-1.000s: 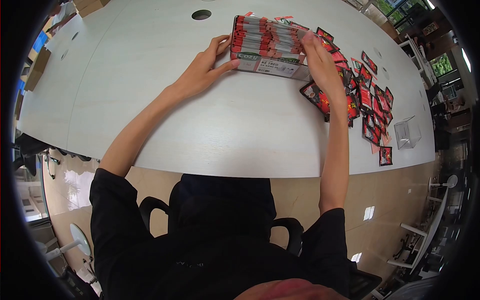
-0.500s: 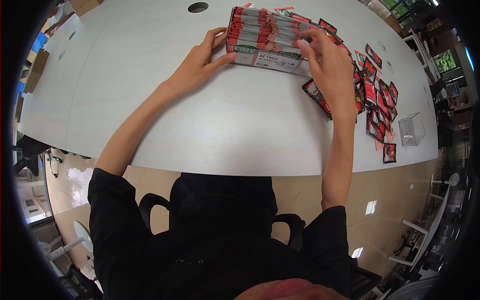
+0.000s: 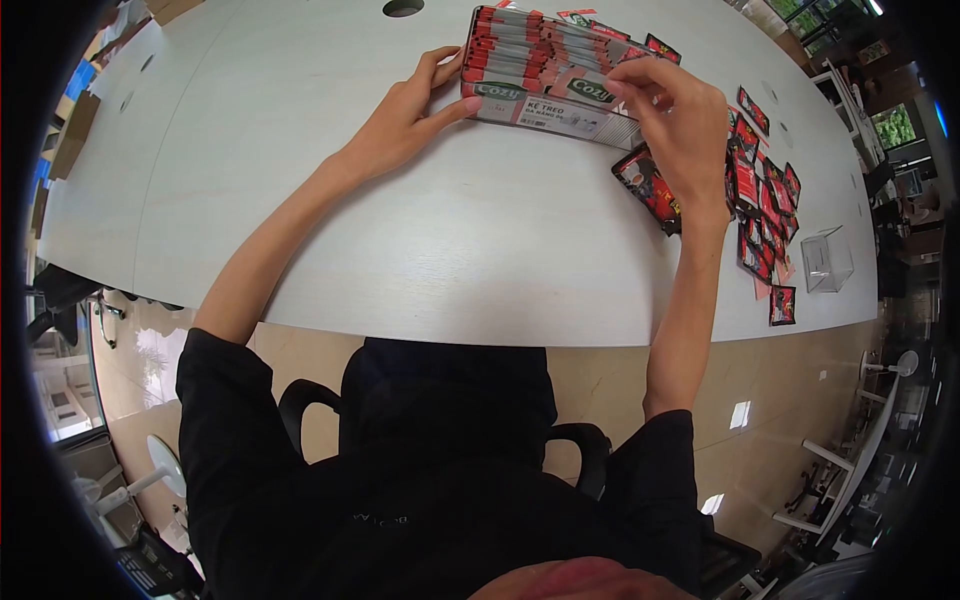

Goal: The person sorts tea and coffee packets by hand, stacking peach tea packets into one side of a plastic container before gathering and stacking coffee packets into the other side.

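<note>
Upper centre, the left hand (image 3: 402, 112) clasps the box (image 3: 572, 119), likely to steady it; the right hand (image 3: 688, 124) pinches a packet (image 3: 586, 88) inside.

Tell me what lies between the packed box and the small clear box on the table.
Loose red-and-black packets, with the right hand over part of the stretch from packed box to small clear box; head view.
</note>
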`<control>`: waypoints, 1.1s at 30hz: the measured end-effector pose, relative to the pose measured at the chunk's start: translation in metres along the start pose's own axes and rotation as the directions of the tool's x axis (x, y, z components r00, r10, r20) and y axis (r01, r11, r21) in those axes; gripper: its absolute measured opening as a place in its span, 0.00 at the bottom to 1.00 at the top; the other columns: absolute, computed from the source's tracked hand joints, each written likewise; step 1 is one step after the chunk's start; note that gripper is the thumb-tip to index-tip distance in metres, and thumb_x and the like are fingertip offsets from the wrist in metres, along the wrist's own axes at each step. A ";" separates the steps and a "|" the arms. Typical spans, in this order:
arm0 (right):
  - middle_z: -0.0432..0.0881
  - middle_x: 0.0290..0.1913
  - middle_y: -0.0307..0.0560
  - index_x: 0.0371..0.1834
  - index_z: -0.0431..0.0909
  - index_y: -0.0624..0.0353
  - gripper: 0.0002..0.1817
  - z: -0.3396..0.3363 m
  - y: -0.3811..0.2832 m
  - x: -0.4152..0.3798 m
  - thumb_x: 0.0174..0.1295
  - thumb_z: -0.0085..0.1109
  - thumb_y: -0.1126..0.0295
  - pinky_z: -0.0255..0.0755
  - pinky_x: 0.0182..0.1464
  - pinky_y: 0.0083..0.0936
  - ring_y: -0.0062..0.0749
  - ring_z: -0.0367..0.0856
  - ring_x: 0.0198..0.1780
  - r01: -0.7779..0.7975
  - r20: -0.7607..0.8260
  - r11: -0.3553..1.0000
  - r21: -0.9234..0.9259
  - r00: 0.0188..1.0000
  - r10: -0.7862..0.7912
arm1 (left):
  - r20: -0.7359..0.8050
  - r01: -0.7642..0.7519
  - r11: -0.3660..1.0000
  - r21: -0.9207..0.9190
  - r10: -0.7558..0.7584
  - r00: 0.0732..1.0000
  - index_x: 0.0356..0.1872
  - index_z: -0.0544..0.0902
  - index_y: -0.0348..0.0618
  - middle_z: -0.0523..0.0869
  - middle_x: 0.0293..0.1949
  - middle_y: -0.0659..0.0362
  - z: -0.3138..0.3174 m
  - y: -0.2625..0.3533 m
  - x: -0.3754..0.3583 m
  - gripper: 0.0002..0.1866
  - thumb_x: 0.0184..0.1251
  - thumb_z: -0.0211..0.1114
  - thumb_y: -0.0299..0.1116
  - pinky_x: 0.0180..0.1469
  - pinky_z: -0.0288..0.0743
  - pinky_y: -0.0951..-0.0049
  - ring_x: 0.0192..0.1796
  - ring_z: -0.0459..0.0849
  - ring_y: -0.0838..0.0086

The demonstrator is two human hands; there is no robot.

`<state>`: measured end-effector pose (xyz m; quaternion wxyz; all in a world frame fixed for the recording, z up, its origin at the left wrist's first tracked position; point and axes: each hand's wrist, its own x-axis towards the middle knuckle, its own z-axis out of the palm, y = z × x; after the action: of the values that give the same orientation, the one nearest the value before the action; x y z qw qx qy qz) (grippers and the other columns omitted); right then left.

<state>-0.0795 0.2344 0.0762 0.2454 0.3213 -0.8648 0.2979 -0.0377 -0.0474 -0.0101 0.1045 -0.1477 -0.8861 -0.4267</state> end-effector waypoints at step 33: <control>0.84 0.31 0.41 0.42 0.88 0.55 0.10 0.022 -0.015 -0.008 0.56 0.71 0.68 0.68 0.47 0.36 0.35 0.76 0.42 0.188 0.170 0.952 -0.241 0.974 -0.149 | 0.008 0.042 0.999 -0.024 -0.042 0.999 0.73 0.59 0.41 0.75 0.68 0.42 -0.001 0.008 -0.001 0.34 0.75 0.60 0.46 0.72 0.65 0.54 0.72 0.72 0.53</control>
<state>-0.0687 0.2139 0.0612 0.2438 0.3812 -0.8812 0.1368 -0.0338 -0.0438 -0.0035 0.0904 -0.1318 -0.8842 -0.4389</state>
